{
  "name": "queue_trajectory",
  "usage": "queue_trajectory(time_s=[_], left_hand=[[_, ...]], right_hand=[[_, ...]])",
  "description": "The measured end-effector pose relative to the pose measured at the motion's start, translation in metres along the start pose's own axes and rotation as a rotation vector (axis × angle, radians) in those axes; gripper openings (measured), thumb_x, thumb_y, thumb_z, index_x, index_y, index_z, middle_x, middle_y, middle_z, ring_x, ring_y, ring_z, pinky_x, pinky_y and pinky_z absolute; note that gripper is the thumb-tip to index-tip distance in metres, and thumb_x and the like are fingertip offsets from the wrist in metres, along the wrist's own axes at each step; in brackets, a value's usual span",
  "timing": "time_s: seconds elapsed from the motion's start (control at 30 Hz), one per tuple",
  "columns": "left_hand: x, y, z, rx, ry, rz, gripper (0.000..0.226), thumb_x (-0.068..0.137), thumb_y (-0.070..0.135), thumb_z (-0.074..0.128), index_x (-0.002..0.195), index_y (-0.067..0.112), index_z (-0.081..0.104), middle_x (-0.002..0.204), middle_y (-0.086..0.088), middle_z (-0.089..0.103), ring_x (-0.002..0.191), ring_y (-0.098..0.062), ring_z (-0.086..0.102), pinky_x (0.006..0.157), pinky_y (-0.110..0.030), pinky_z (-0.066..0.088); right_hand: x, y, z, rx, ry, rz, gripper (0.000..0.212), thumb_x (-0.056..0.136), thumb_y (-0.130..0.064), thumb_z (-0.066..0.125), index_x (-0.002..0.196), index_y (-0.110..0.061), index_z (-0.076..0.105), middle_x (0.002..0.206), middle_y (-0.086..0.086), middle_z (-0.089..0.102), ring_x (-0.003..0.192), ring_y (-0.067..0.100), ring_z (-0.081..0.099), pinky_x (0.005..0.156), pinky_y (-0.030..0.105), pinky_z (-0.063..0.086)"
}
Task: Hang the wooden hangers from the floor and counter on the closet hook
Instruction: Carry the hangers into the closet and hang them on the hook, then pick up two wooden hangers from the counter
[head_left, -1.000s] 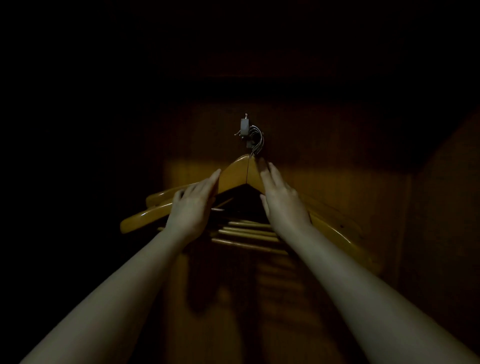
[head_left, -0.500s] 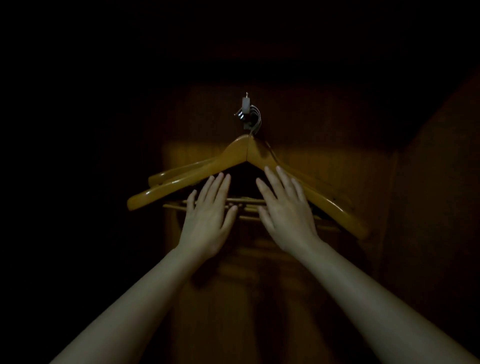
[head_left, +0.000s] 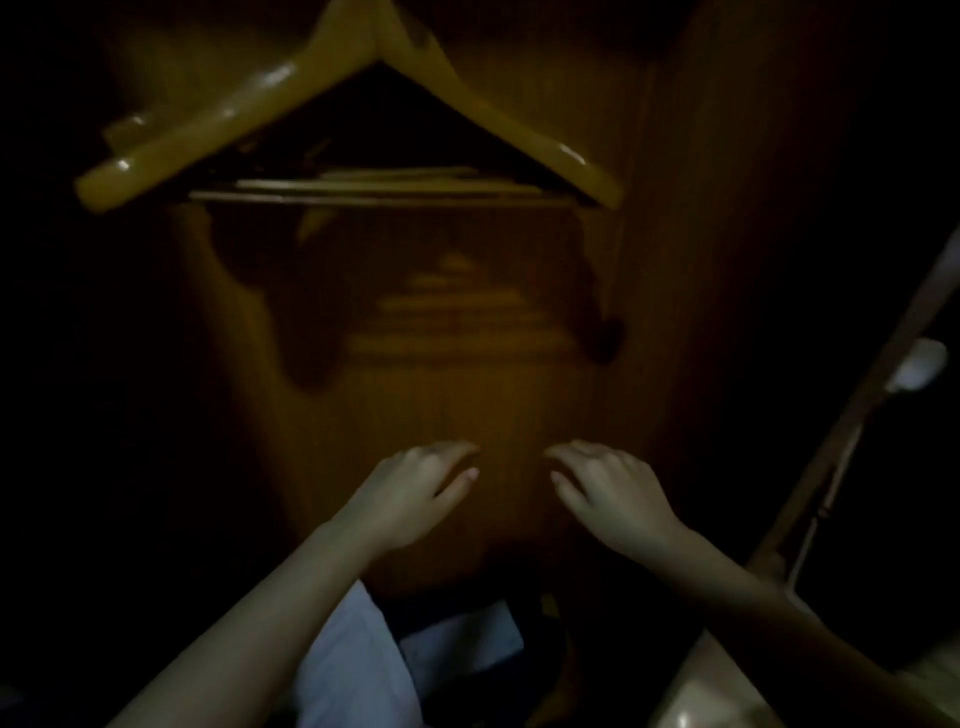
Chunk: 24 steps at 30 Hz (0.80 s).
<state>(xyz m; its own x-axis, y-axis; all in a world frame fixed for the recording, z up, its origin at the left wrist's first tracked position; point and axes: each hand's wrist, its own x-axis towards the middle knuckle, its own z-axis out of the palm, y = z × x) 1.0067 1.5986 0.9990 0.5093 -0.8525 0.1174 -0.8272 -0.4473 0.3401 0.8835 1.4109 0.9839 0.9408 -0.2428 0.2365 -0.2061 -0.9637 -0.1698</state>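
Wooden hangers (head_left: 244, 111) hang bunched vs closet wall (head_left: 467, 374), tops cut off by frame, w/ left hand (head_left: 415, 491) & right hand (head_left: 610, 491) well below them, both empty, fingers loosely curled; hanging step looks done, next prob. needs a look round for leftover hangers.

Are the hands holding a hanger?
No, the left hand and right hand are both empty, with loosely curled fingers, well below the hangers.
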Motion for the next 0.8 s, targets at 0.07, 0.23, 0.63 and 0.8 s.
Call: queue_trajectory(time_s=[0.07,0.23,0.63,0.8], left_hand=[[-0.017,-0.006,0.032,-0.047,-0.144,0.017,0.043,0.097,0.041,0.035,0.137,0.025,0.039,0.131,-0.003,0.056,0.113,-0.015,0.057,0.097,-0.034,0.046],[-0.069,-0.023,0.127,-0.091,-0.440,0.058,0.033,0.095,0.035,0.041,0.125,0.025,0.051,0.113,-0.008,0.066,0.098,-0.022,0.062,0.084,-0.040,0.051],[-0.191,0.034,0.259,-0.197,-0.957,0.079,0.027,0.097,0.028,0.044,0.116,0.014,0.058,0.111,-0.001,0.063,0.092,-0.013,0.057,0.065,-0.009,0.043],[-0.226,0.057,0.320,-0.287,-1.118,-0.080,0.017,0.095,0.021,0.047,0.091,0.009,0.059,0.092,-0.011,0.059,0.087,-0.021,0.056,0.076,-0.032,0.048]], right_hand=[[-0.039,0.002,0.022,-0.001,-0.122,0.136,0.036,0.098,-0.034,0.037,0.132,-0.028,0.046,0.131,-0.006,0.054,0.116,0.015,0.056,0.093,0.031,0.045],[-0.149,0.001,0.082,-0.011,-0.345,0.402,0.034,0.099,-0.033,0.035,0.128,-0.028,0.051,0.123,-0.004,0.061,0.107,0.017,0.062,0.085,0.029,0.051],[-0.429,-0.030,0.166,0.167,-0.625,1.090,0.034,0.096,-0.036,0.039,0.127,-0.028,0.050,0.123,0.000,0.060,0.108,0.021,0.059,0.084,0.027,0.045],[-0.544,-0.048,0.182,0.434,-0.628,1.468,0.032,0.095,-0.032,0.044,0.121,-0.018,0.056,0.120,0.007,0.061,0.100,0.023,0.061,0.084,0.031,0.049]])
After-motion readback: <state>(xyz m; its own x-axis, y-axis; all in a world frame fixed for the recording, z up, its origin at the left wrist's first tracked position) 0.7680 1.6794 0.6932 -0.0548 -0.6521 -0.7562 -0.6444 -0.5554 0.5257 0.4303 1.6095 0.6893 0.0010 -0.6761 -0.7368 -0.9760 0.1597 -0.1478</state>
